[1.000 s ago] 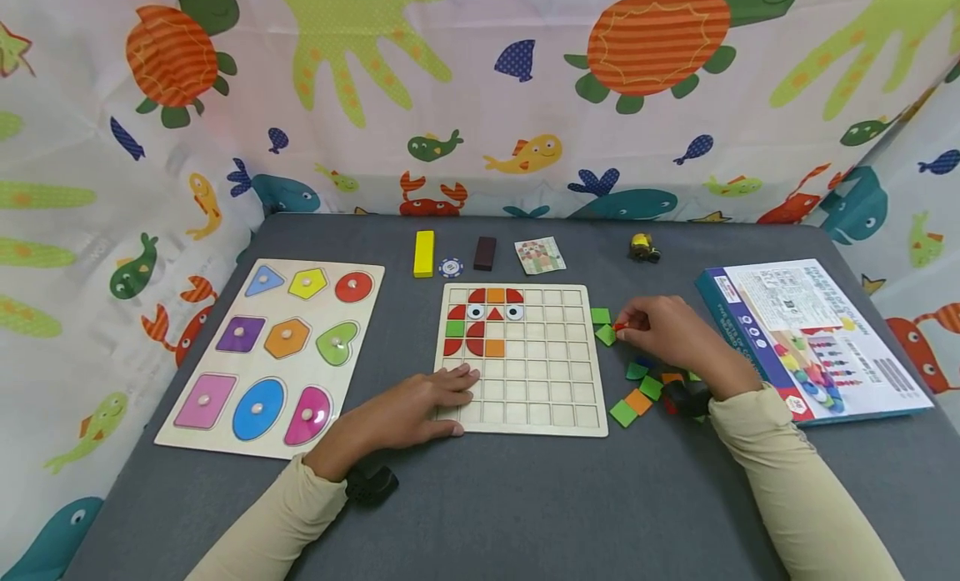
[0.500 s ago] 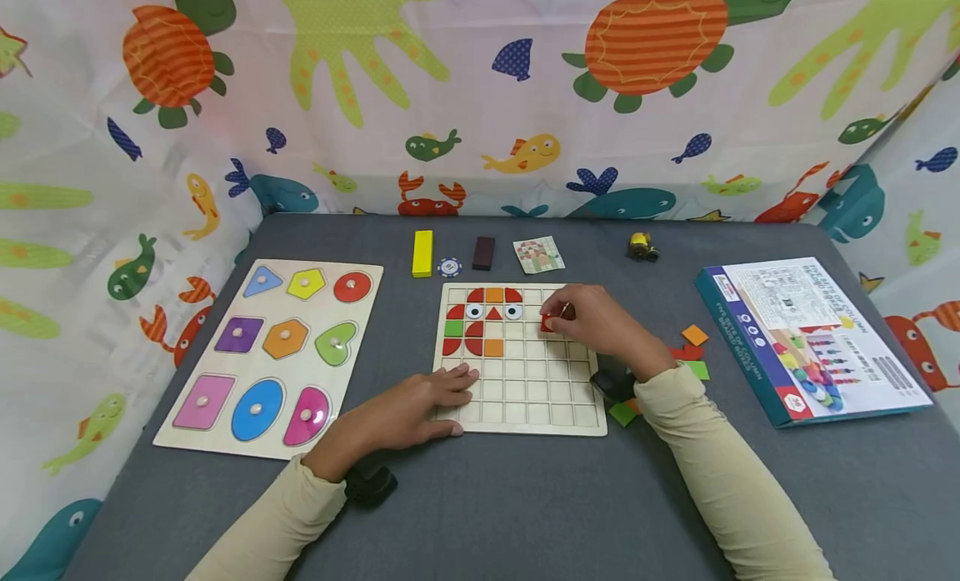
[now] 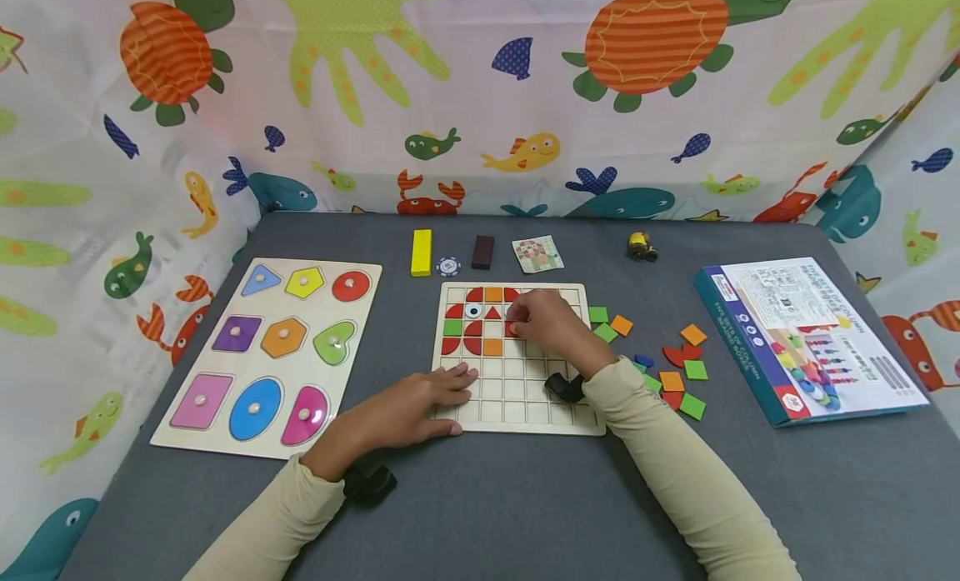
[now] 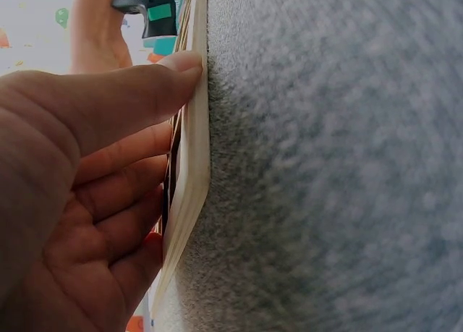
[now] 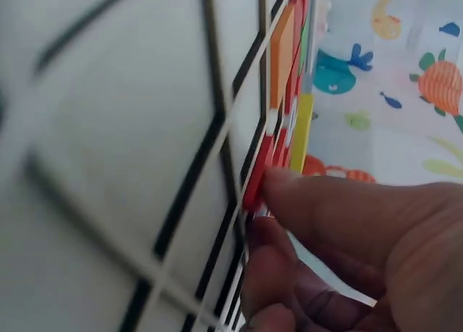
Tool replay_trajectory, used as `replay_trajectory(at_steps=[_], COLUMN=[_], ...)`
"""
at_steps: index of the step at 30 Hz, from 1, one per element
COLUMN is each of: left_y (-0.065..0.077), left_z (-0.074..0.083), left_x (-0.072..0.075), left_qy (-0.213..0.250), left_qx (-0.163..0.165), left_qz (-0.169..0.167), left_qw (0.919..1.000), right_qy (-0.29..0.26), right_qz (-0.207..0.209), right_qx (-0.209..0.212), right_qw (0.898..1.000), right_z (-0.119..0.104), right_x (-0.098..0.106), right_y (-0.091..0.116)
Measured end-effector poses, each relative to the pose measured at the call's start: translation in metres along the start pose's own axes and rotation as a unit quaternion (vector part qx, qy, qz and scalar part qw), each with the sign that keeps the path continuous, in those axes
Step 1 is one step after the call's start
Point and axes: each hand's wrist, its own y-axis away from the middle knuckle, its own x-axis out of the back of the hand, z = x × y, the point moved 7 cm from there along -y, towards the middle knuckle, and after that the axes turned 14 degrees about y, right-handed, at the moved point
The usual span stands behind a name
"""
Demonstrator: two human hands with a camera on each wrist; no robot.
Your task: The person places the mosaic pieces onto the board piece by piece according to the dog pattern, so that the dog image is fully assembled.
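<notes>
A square wooden grid board [image 3: 513, 389] lies mid-table, its upper left cells filled with red shapes, orange squares [image 3: 493, 348], a green square [image 3: 453, 328] and a round eye piece [image 3: 473, 311]. My right hand [image 3: 551, 323] pinches a small red tile [image 5: 258, 174] between thumb and finger, right at the grid beside the filled cells. The second eye piece is hidden behind that hand. My left hand [image 3: 416, 406] rests on the board's front left corner with fingers extended; in the left wrist view its thumb [image 4: 145, 93] presses along the board's edge.
Loose coloured tiles [image 3: 671, 381] lie right of the board. A boxed set [image 3: 825, 348] stands farther right, and a knobbed shape puzzle [image 3: 352, 323] on the left. Behind the board are a yellow block [image 3: 422, 252], a chip [image 3: 448, 267], a dark block [image 3: 483, 252], a card [image 3: 537, 254] and a toy [image 3: 641, 247].
My right hand has carried the red tile from the loose pieces leftward over the board, to the cells beside the filled ones. The left hand stays in place.
</notes>
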Motion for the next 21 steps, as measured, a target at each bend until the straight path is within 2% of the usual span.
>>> replay_trajectory(at_steps=[5, 8, 13, 21], left_y=[0.000, -0.001, -0.001, 0.000], left_z=[0.000, 0.000, 0.000, 0.002], left_x=[0.000, -0.001, -0.002, 0.000], left_qy=[0.002, 0.003, 0.000, -0.003], left_qx=[0.006, 0.008, 0.000, -0.005], left_qz=[0.000, -0.002, 0.000, 0.007], left_qw=[1.0000, 1.0000, 1.0000, 1.0000], right_qy=[0.005, -0.001, -0.002, 0.012], right_qz=[-0.009, -0.009, -0.006, -0.012], right_qx=[-0.006, -0.006, -0.016, -0.061], right_qw=[1.000, 1.000, 1.000, 0.998], right_z=[-0.003, 0.004, 0.032, 0.081], right_x=[0.003, 0.013, 0.034, 0.060], right_y=[0.007, 0.017, 0.039, 0.076])
